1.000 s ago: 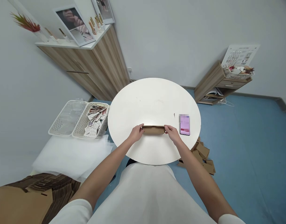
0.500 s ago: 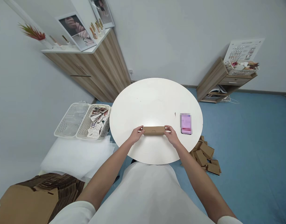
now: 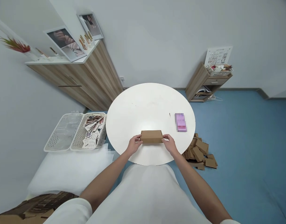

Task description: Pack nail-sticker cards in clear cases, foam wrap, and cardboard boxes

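A small brown cardboard box [image 3: 151, 136] lies on the round white table [image 3: 147, 105], near its front edge. My left hand [image 3: 134, 144] grips the box's left end with curled fingers. My right hand [image 3: 169, 143] grips its right end the same way. The box's broad top face is turned up toward me. A phone with a pink screen [image 3: 180, 122] lies on the table to the right of the box, apart from both hands.
Two white baskets [image 3: 75, 132] stand left of the table, one holding several printed packets. Several folded brown boxes [image 3: 200, 151] lie on the blue floor at the right. Flat cardboard [image 3: 37, 207] is stacked lower left. Wooden cabinets stand against the wall.
The box has turned between my hands: its narrow edge showed before, its broad face shows now. My head has shifted, so the table sits slightly lower and left in view.
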{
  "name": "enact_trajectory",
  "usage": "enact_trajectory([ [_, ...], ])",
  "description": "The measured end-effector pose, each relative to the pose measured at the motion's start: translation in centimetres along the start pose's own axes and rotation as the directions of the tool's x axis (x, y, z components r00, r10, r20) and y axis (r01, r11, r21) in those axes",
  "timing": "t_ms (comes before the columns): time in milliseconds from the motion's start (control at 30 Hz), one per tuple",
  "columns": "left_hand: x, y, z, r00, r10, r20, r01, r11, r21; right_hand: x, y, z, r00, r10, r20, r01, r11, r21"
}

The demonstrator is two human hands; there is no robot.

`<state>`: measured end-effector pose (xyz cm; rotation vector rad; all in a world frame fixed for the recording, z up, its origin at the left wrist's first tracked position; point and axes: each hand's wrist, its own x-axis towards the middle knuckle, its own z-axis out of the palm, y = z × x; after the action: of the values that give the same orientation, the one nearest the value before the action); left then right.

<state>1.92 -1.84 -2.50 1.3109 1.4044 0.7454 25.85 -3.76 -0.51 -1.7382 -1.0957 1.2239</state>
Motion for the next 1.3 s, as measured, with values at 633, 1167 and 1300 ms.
enact_trajectory([
  [633, -2.2, -3.8, 0.4, 0.993, -0.107, 0.041, 0.098, 0.979, 0.18, -5.3, 3.8, 2.2, 0.968, 0.234, -0.091, -0.231, 0.972, 0.043],
  [1167, -1.3, -2.1, 1.7, 0.984, -0.169, 0.049, 0.151, 0.953, 0.262, -2.5, 3.5, 2.9, 0.995, 0.101, -0.012, -0.098, 0.919, -0.382],
  [1300, -1.6, -1.8, 2.5, 0.984, -0.18, 0.002, 0.177, 0.967, 0.181, -2.0, 3.6, 2.3, 0.995, 0.088, 0.04, -0.067, 0.93, -0.362],
])
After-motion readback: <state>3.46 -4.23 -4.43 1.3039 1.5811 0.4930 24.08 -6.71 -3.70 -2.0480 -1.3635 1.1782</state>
